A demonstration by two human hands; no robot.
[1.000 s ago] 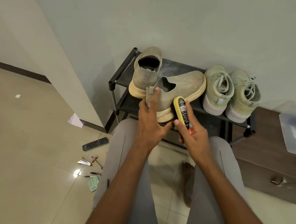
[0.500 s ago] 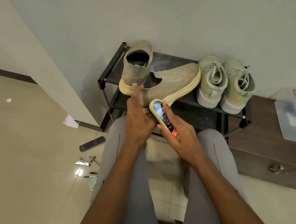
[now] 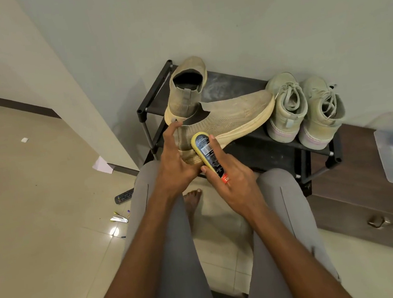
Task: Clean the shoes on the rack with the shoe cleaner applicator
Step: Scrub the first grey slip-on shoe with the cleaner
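- Four shoes on the shoe rack (image 3: 276, 157): two knit slip-ons, two lace-up sneakers (image 3: 305, 110) at its right end.
- Left hand (image 3: 175, 160) grips the nearer slip-on (image 3: 231, 118) by its heel at the rack's front edge.
- Right hand (image 3: 232, 179) grasps the one shoe cleaner applicator (image 3: 206, 152), pressed against that heel.

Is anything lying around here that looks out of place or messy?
Yes. A black remote control and some pens and small tools lie scattered on the cream tiled floor left of the person's knee. The black shoe rack's top shelf looks dusty with pale smears.
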